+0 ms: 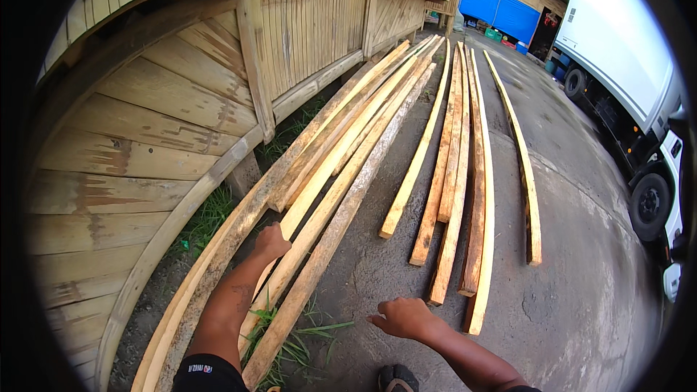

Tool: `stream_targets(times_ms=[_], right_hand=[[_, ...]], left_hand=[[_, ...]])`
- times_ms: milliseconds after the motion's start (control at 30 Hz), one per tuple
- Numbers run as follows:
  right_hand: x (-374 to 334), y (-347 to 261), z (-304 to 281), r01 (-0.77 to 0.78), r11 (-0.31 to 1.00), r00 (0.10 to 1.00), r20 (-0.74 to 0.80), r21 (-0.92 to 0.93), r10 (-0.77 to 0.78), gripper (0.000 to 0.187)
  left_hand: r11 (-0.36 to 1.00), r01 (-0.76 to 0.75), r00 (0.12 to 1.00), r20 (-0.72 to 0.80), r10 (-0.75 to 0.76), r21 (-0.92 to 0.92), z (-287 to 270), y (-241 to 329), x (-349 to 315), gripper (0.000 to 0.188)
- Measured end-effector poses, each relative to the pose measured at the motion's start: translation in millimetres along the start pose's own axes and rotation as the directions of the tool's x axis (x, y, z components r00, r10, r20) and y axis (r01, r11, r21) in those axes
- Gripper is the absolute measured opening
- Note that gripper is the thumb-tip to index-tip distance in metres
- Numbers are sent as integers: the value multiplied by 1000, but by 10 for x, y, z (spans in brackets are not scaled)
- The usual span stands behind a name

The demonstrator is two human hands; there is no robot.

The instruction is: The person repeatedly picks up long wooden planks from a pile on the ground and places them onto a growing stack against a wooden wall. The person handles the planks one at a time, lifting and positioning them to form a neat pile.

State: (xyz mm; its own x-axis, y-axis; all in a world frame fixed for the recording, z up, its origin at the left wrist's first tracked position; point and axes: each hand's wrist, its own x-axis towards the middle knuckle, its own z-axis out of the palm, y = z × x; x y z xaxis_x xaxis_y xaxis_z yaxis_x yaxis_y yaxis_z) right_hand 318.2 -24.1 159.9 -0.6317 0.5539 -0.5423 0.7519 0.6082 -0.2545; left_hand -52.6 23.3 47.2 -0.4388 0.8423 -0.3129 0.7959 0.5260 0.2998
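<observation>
Long sawn lumber beams lie in a loose stack at the left. My left hand (273,242) is closed against a pale wooden beam (318,187) in that stack, its fingers partly hidden behind the knuckles. A rougher, greyish beam (363,176) lies along the stack's right side. Above the pavement, my right hand (403,317) hangs with loosely curled fingers, a fingertip sticking out to the left, and nothing shows in it. Nearest to it are the ends of a second group of beams, among them a brown-edged beam (443,276) and a yellowish beam (479,297).
A bamboo-and-plank wall (138,152) curves along the left, with grass (207,221) at its foot. Single beams, including one far-right beam (528,210), rest on the wet pavement (573,261). A white truck (617,51) stands at the right. Blue sheeting (497,11) covers a building behind.
</observation>
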Motion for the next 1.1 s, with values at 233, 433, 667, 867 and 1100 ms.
stream_targets(times_ms=[233,433,667,867,1100], right_hand=[[-407,362,195,-296,949,955,-20,-111,296,45],[210,11,-397,-124,974,985,-143,-192,97,41],[611,-181,-908,-148,902,989,-72,-406,130,38],[1629,274,-748,-133,949,989,-94,-287,111,32],[3562,272,-560,22,873,965,-237,487,109,31]], left_hand=[[997,31,997,73,-26,-74,-32,-628,-666,57],[987,-28,1000,-14,26,-160,-393,-961,-1082,51],[998,-61,972,-230,57,-9,-909,-1519,-1287,46],[986,97,978,-197,-69,135,-900,-1712,-1331,45],[990,128,992,-4,-128,54,-965,-1936,-1089,51]])
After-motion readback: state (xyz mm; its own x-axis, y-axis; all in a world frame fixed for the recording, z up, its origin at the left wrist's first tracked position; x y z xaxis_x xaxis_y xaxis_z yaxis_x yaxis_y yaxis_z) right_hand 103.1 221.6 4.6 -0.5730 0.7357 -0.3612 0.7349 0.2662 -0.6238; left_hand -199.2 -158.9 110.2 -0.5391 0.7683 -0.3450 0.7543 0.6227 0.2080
